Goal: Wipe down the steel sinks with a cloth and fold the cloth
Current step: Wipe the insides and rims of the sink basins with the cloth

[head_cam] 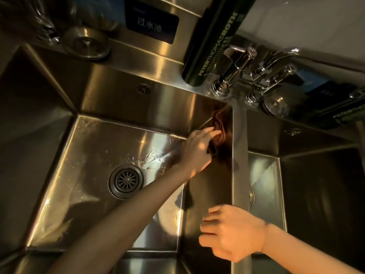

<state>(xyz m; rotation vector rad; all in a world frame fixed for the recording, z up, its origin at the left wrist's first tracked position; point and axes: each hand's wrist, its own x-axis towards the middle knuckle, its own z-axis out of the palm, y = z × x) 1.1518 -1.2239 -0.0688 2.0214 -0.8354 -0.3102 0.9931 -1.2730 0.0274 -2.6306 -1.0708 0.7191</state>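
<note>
My left hand (197,151) reaches into the far right corner of the middle steel sink (158,103). It holds a bunched brown cloth (219,133) against the sink's right wall, and the fingers partly hide the cloth. My right hand (231,232) rests on the steel divider (240,155) between the middle sink and the right sink (264,175). Its fingers are loosely curled and hold nothing. Water drops and streaks lie on the middle sink's floor near the round drain (125,180).
A chrome tap (256,76) stands on the back ledge over the divider, with a black tube (213,46) beside it. Round steel plugs (87,42) (275,104) lie on the ledge. A dark sign (152,26) hangs behind. Another sink (29,115) lies to the left.
</note>
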